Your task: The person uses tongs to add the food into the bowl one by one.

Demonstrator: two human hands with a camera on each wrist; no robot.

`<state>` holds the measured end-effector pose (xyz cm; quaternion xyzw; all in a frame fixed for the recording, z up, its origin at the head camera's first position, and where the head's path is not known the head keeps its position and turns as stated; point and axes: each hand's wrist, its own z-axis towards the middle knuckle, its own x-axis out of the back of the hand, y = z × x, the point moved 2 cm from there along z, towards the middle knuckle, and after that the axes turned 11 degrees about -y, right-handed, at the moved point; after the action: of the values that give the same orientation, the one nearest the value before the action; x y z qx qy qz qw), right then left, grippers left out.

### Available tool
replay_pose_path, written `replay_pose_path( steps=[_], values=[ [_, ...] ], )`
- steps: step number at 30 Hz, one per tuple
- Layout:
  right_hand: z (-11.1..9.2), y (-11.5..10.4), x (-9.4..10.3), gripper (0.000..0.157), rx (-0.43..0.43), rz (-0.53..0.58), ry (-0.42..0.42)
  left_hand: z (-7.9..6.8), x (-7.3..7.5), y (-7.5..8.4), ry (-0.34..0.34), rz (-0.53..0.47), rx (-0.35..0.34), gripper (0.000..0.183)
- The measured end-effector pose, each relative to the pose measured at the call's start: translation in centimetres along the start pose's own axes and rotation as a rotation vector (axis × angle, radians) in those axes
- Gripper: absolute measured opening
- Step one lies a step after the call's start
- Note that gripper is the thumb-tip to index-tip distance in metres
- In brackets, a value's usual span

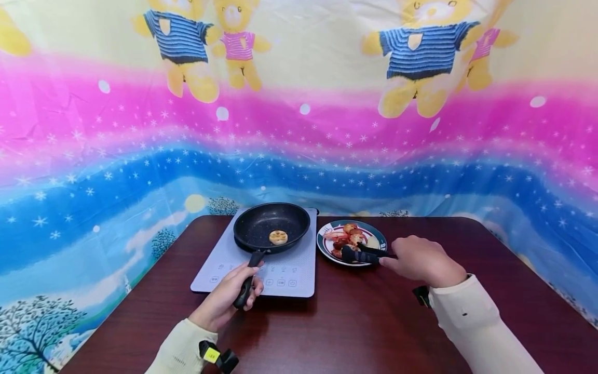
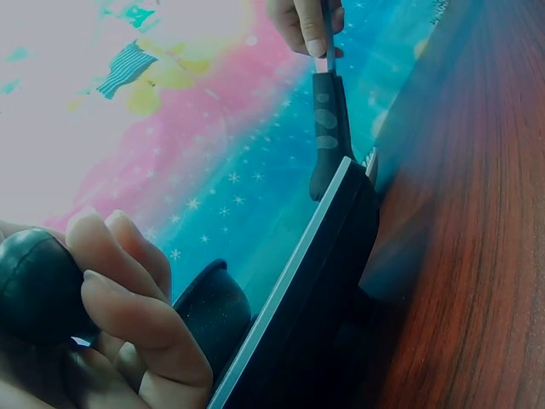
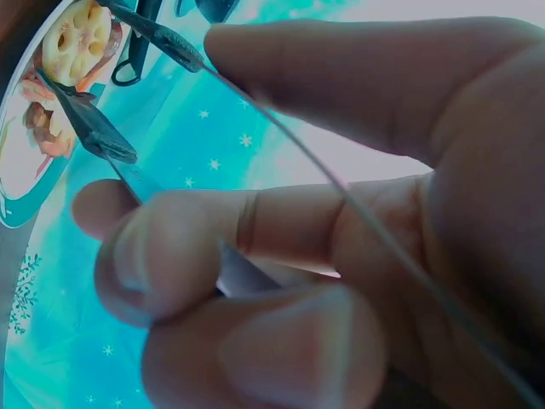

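Along the near edge of the pale hot plate (image 1: 306, 254), grey keys are printed. A power symbol (image 1: 292, 283) stands in a box at the right end, and a boxed plus sign (image 1: 269, 282) two places to its left. The boxed key (image 1: 281, 283) between them bears characters too small to read, as do the small icons (image 1: 283, 269) above. The yellow label (image 1: 212, 355) at the left cuff (image 1: 184, 345) carries tiny dark letters; the first looks like L, the rest are unclear.

Black pan (image 1: 268, 222), green-rimmed white plate (image 1: 369, 230)
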<state>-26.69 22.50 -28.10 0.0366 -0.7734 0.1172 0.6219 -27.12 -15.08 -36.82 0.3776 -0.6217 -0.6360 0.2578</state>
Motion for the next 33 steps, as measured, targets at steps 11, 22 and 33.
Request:
replay_pose_path(
  steps=[11, 22, 33],
  values=[
    [0.2, -0.5, 0.3, 0.027, -0.003, -0.014, 0.055, 0.0, 0.0, 0.0, 0.003, -0.001, -0.008, 0.055],
    [-0.6, 0.1, 1.1, 0.032, 0.042, 0.011, 0.053, 0.0, 0.0, 0.0, 0.003, 0.000, -0.003, 0.054],
    [-0.1, 0.7, 1.1, 0.036, 0.066, -0.001, 0.075, 0.0, 0.0, 0.1, 0.010, 0.009, 0.001, 0.053]
  ],
)
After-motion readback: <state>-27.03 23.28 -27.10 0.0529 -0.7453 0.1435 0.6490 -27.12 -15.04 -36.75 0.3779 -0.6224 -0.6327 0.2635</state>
